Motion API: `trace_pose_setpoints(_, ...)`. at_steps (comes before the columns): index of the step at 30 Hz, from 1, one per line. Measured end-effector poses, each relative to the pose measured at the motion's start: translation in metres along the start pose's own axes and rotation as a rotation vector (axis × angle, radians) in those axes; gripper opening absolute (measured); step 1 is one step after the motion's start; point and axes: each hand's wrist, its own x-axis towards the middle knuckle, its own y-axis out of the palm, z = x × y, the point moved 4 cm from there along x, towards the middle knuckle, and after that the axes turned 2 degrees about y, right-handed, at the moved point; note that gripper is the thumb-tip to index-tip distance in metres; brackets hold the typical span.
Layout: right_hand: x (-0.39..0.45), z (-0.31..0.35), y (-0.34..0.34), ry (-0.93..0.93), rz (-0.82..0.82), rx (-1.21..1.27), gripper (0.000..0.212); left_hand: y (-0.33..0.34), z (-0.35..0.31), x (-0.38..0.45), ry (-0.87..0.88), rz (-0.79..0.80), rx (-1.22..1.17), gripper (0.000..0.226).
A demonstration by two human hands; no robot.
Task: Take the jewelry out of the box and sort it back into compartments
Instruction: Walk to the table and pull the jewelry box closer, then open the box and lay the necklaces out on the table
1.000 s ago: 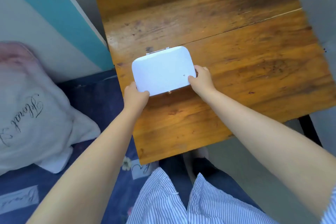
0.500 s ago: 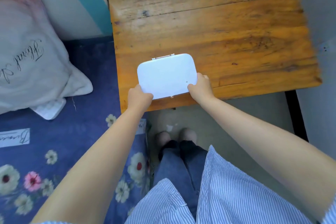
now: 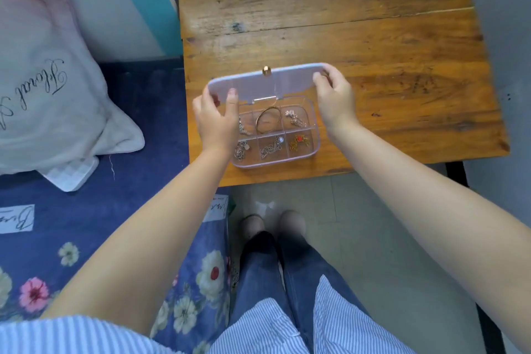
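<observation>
The box (image 3: 275,135) sits at the table's (image 3: 373,66) near edge, long axis left to right. Both hands pinch the raised lid (image 3: 267,82), left hand (image 3: 215,118) and right hand (image 3: 334,100) at its ends. The jewelry (image 3: 268,121) lies just below, nearer the left hand.

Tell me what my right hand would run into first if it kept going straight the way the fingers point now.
The right hand already grips the lid at its right end, with the fingers aimed left, so they would press into the lid first. Depth is hard to judge.
</observation>
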Motion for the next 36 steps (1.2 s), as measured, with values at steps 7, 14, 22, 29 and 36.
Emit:
trace_pose_setpoints(7, 0.062, -0.027, 0.038, 0.025, 0.130, -0.396, 0.037, 0.034, 0.028, 0.065, 0.065, 0.214, 0.466, 0.035)
trace_pose_setpoints(14, 0.033, -0.057, 0.042, -0.118, 0.293, -0.432, 0.047, 0.021, 0.042, 0.038, 0.392, 0.248, 0.471, 0.046)
trace_pose_setpoints(22, -0.007, -0.082, 0.035, -0.080, 0.233, -0.386, 0.046, 0.009, 0.082, -0.003, 0.110, 0.284, 0.448, 0.037)
trace_pose_setpoints(29, -0.015, -0.068, 0.039, -0.238, 0.163, -0.566, 0.048, 0.001, 0.049, 0.021, 0.400, 0.230, 0.696, 0.029)
trace_pose_setpoints(36, -0.007, -0.045, 0.056, -0.613, 0.608, -1.389, 0.016, 0.052, 0.041, 0.022, 0.460, 0.804, 1.345, 0.026)
